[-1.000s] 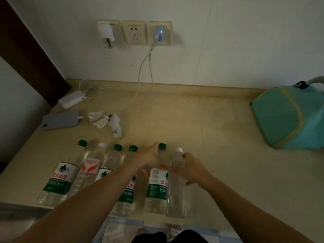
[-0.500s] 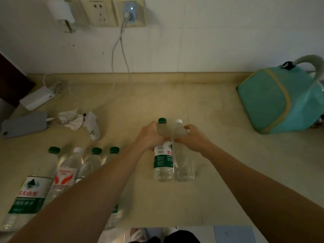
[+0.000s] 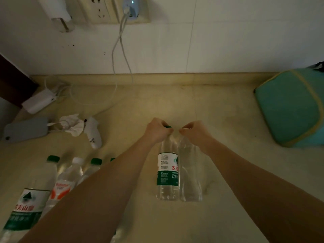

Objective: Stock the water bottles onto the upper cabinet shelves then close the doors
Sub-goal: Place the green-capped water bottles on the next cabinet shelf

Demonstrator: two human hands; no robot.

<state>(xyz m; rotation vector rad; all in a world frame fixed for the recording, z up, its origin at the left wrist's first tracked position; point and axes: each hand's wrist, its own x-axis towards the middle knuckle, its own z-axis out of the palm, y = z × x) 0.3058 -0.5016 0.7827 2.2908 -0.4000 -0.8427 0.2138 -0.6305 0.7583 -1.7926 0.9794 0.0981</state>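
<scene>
our left hand (image 3: 158, 131) curls round the neck of the green-cap bottle (image 3: 168, 174), grip tight just under the cap. our right hand (image 3: 193, 131) does the same on the clear bottle (image 3: 190, 176), fingers wrapped over its top so the cap is hidden. both bottles upright, touching side by side, mid-surface; we cannot tell whether their bases rest on it or hang just above it. four more bottles stand in a row at the surface's (image 3: 228, 130) near left corner: big green-label bottle (image 3: 29, 199), red-label bottle (image 3: 65, 181), a green-cap one (image 3: 91, 168) beside it, and a fourth almost wholly behind our left forearm. teal bag (image 3: 291, 109) at the right edge. grey phone (image 3: 25, 129), white charger (image 3: 39, 101) and crumpled tissue (image 3: 71, 124) along the left edge, far half. cable (image 3: 121, 50) drops from a wall socket.
</scene>
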